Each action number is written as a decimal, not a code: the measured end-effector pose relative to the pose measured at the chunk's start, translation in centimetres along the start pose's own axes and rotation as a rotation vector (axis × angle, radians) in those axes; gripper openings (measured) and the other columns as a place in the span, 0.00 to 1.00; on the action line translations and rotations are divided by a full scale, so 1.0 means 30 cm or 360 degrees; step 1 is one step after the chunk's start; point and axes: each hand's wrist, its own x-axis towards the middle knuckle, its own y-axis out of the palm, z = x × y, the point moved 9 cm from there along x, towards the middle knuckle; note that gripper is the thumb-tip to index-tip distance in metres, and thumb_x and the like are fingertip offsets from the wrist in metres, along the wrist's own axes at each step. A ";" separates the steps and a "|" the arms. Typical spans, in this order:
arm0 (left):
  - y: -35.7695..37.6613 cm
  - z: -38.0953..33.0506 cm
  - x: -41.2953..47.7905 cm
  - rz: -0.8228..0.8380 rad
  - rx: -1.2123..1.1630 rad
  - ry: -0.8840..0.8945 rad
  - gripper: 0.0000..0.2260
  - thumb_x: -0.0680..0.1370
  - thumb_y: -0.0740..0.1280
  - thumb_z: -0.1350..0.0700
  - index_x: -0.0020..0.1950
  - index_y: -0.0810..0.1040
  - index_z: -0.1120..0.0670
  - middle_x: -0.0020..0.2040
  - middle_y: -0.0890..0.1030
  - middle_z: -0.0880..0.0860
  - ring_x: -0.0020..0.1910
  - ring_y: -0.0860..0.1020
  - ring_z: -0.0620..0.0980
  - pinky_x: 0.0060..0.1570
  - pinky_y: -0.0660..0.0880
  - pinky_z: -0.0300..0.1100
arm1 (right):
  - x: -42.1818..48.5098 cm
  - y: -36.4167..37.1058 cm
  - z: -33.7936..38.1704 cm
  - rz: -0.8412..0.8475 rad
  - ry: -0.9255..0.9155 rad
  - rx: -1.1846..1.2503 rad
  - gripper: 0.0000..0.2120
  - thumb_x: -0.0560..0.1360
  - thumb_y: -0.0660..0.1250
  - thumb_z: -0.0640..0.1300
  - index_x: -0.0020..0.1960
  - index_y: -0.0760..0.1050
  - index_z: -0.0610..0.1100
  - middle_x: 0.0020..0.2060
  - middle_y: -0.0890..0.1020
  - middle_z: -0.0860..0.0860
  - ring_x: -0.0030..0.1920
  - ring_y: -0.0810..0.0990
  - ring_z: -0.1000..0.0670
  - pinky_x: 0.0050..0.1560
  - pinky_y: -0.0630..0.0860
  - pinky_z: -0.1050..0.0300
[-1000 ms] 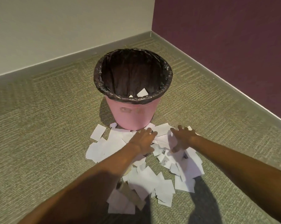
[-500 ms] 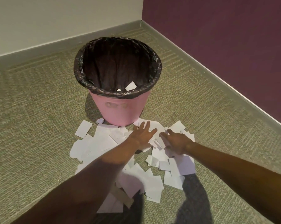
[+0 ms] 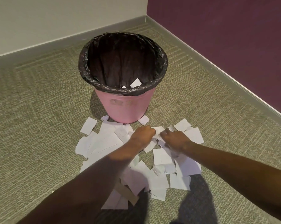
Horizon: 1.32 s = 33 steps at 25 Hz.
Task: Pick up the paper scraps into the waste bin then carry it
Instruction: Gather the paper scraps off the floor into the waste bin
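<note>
A pink waste bin (image 3: pixel 125 107) with a black liner stands upright on the carpet, with a couple of white scraps (image 3: pixel 135 82) lying inside it. Several white paper scraps (image 3: pixel 107 139) are spread on the floor just in front of it. My left hand (image 3: pixel 142 134) and my right hand (image 3: pixel 173 137) are side by side on the pile near the bin's base. The fingers of both are curled around scraps bunched between them.
A brown cardboard strip (image 3: pixel 126 194) lies among the nearer scraps. The bin is in a room corner, with a beige wall (image 3: pixel 55 18) behind and a dark purple wall (image 3: pixel 233 38) to the right. Green carpet surrounds the pile.
Both hands have gone from flat and spread on the scraps to curled, drawing together and bunching paper between them.
</note>
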 end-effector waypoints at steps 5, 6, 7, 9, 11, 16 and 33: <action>-0.034 0.037 -0.046 -0.0025 -0.0106 -0.0053 0.09 0.76 0.64 0.64 0.53 0.80 0.57 0.50 0.80 0.61 0.51 0.79 0.62 0.46 0.74 0.50 | 0.010 -0.084 0.014 -0.0105 -0.0072 0.0090 0.15 0.80 0.63 0.42 0.65 0.71 0.42 0.55 0.79 0.41 0.52 0.82 0.39 0.41 0.69 0.52; -0.053 0.045 -0.054 -0.0055 -0.0138 -0.0066 0.10 0.75 0.64 0.65 0.53 0.80 0.57 0.49 0.80 0.61 0.51 0.79 0.62 0.44 0.73 0.49 | 0.009 -0.108 0.008 -0.0127 -0.0076 0.0124 0.13 0.79 0.63 0.40 0.64 0.73 0.43 0.53 0.80 0.41 0.51 0.82 0.39 0.40 0.67 0.53; -0.078 0.050 -0.063 -0.0088 -0.0162 -0.0085 0.10 0.75 0.64 0.65 0.52 0.80 0.57 0.49 0.80 0.61 0.51 0.79 0.63 0.42 0.71 0.49 | 0.007 -0.135 0.000 -0.0152 -0.0073 0.0164 0.12 0.78 0.63 0.39 0.61 0.75 0.43 0.52 0.81 0.41 0.50 0.82 0.39 0.40 0.67 0.53; -0.135 0.051 -0.082 -0.0128 -0.0177 -0.0133 0.11 0.74 0.63 0.65 0.53 0.80 0.56 0.50 0.79 0.60 0.50 0.79 0.62 0.41 0.69 0.47 | -0.004 -0.192 -0.023 -0.0189 -0.0031 0.0253 0.11 0.76 0.64 0.37 0.58 0.77 0.42 0.50 0.82 0.40 0.50 0.82 0.39 0.40 0.69 0.53; -0.196 0.052 -0.091 -0.0118 -0.0182 -0.0155 0.11 0.75 0.63 0.65 0.55 0.80 0.56 0.51 0.78 0.59 0.51 0.78 0.62 0.41 0.69 0.47 | -0.017 -0.253 -0.041 -0.0190 0.0015 0.0310 0.10 0.75 0.64 0.38 0.56 0.78 0.42 0.50 0.82 0.41 0.49 0.81 0.39 0.40 0.68 0.55; -0.343 0.088 -0.123 -0.0025 -0.0213 -0.0089 0.08 0.72 0.64 0.66 0.34 0.71 0.56 0.39 0.75 0.56 0.46 0.77 0.61 0.36 0.66 0.46 | -0.078 -0.384 -0.070 0.0012 0.0091 0.0445 0.08 0.79 0.66 0.44 0.55 0.72 0.42 0.50 0.75 0.44 0.45 0.74 0.45 0.37 0.66 0.55; -1.251 0.380 -0.595 -0.0893 -0.0801 -0.0472 0.05 0.74 0.72 0.61 0.49 0.82 0.58 0.40 0.84 0.61 0.29 0.83 0.52 0.20 0.78 0.46 | -0.331 -1.062 -0.010 -0.0291 -0.0201 0.0849 0.15 0.72 0.73 0.37 0.32 0.75 0.50 0.26 0.80 0.59 0.27 0.77 0.60 0.30 0.71 0.61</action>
